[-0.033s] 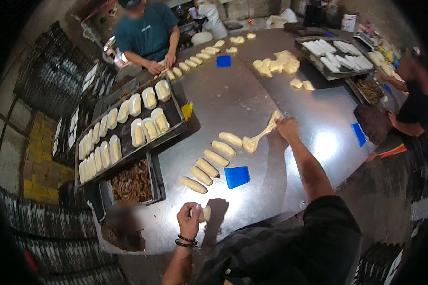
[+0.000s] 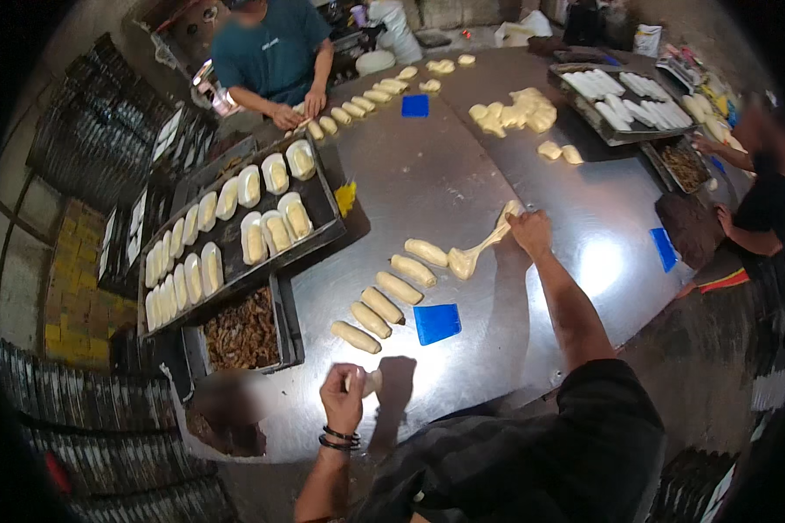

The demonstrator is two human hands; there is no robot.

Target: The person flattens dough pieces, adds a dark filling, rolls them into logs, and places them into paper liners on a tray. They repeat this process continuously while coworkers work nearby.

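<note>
My right hand (image 2: 529,232) grips one end of a stretched piece of dough (image 2: 464,261), whose thicker end rests on the metal table (image 2: 488,366). Near the table's front edge, my left hand (image 2: 344,392) is closed around a small pale piece of dough (image 2: 372,383), partly hidden by the fingers. Between my hands lies a slanting row of filled dough rolls (image 2: 399,288). Beside that row is a blue scraper (image 2: 437,324), touched by neither hand.
At left, a dark tray (image 2: 327,209) holds rolls in white paper cups, next to a pan of brown filling (image 2: 241,336). Dough lumps (image 2: 519,112) lie farther back. One co-worker (image 2: 275,52) shapes rolls across the table; another (image 2: 763,183) stands at right by a loaded tray (image 2: 624,135).
The view has shifted slightly. My left hand sits a little higher in the picture, still closed on the dough; my right hand keeps its grip.
</note>
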